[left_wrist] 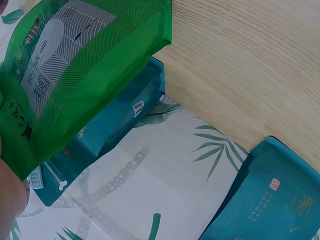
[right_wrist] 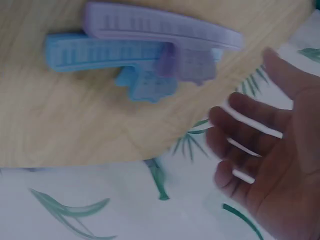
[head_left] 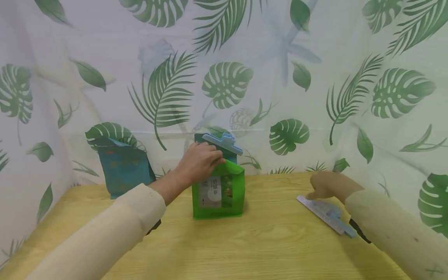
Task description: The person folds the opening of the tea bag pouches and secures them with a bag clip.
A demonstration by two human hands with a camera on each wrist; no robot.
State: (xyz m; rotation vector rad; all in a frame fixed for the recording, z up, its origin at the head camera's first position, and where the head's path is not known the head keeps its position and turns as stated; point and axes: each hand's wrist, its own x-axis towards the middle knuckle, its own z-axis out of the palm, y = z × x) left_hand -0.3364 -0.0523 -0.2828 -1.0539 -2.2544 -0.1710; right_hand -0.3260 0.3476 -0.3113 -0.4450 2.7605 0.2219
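Pale sleeves [head_left: 101, 233] enter at lower left and lower right. At right, a lilac clip [right_wrist: 160, 25] overlaps a blue clip [right_wrist: 100, 52]; near them, the right hand [head_left: 330, 186], fingers loosely parted, holds nothing. At centre, the left hand [head_left: 201, 161] grips the top of a green bag [head_left: 218, 198], before a teal bag [head_left: 231, 157].

1. the place looks like a tabletop booth; whether it belongs to a home or a studio cannot be told.
2. a pale covering [head_left: 259, 97] printed with green leaves rises beyond the fingers of the left hand [head_left: 200, 162] and right hand [head_left: 330, 186], and turns along both sides.
3. a wood-grain table [head_left: 273, 241] spreads beneath the fingers.
4. a labelled green bag [head_left: 236, 194] under the left fingers and plastic clips [head_left: 322, 212] near the right lend a household look.
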